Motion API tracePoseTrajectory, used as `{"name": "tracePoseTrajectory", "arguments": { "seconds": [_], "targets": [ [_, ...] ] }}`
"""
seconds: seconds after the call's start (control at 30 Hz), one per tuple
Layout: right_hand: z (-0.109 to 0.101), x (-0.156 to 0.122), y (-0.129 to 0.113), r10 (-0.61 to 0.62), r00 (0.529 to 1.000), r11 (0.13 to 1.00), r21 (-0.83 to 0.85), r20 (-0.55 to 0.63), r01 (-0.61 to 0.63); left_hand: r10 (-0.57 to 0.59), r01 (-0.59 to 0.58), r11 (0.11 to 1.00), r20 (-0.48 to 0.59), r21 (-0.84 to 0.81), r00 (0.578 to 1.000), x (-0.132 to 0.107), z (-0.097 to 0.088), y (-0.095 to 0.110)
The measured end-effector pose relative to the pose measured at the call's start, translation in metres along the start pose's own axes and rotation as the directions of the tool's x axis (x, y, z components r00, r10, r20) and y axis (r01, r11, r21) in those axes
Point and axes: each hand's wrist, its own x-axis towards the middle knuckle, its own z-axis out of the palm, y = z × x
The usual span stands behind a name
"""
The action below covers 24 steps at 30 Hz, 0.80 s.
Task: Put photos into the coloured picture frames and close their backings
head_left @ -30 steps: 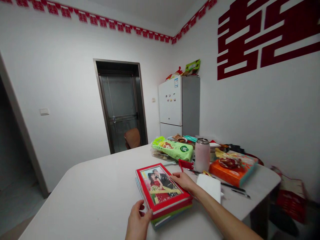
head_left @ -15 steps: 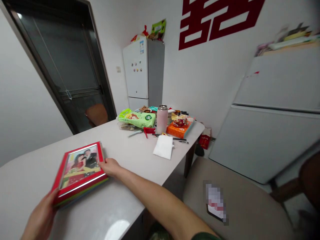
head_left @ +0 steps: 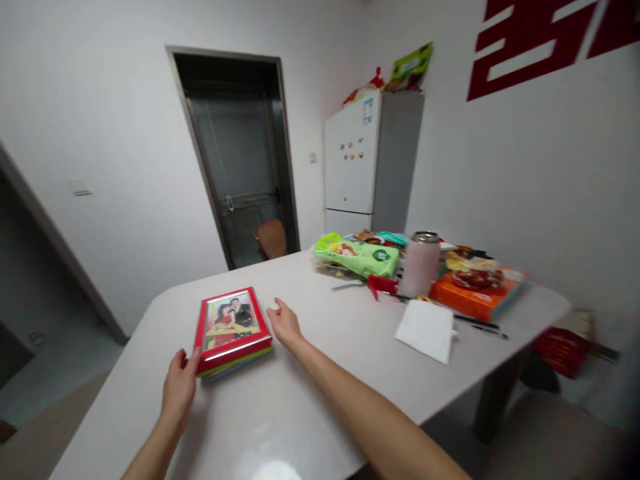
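A red picture frame (head_left: pixel 233 324) with a photo of two people lies face up on the table. Beneath it, green and blue edges show, so it tops a small stack. My left hand (head_left: pixel 179 387) is at the stack's near left corner, fingers loosely apart, the thumb seeming to touch the red border. Past the stack's right side, my right hand (head_left: pixel 286 323) is a short gap away from it, with thumb and fingers apart and nothing in them.
On the white table (head_left: pixel 320 400), a folded white tissue (head_left: pixel 427 330), a pink bottle (head_left: pixel 421 265), an orange box (head_left: pixel 470 293) and a green package (head_left: pixel 357 257) stand to the right. A light-coloured cutter-like tool (head_left: pixel 349 285) lies beside a red item (head_left: pixel 383 287). A fridge (head_left: pixel 350 160) stands behind.
My right hand has let go of the stack's right side and moved off. My left hand's grip has loosened. The stack now lies flat on the table, and the view has swung left.
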Motion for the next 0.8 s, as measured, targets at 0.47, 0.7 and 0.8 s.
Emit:
{"name": "tracePoseTrajectory", "arguments": {
  "seconds": [0.47,0.7,0.8],
  "targets": [
    [0.008,-0.095,-0.118,-0.423,0.875,0.693,0.706,0.235,0.145,0.431,0.068,0.683,0.476,-0.728,0.767,-0.083,-0.02,0.126],
    [0.024,-0.088,-0.102,-0.065,0.955,0.638,0.748,0.29,-0.184,0.082,0.271,0.704,0.454,-0.656,0.887,-0.065,-0.031,0.098],
    [0.029,-0.087,-0.106,-0.023,0.907,0.678,0.673,0.421,-0.295,-0.006,0.369,0.754,0.556,-0.543,0.831,-0.058,-0.036,0.096]
  ]
}}
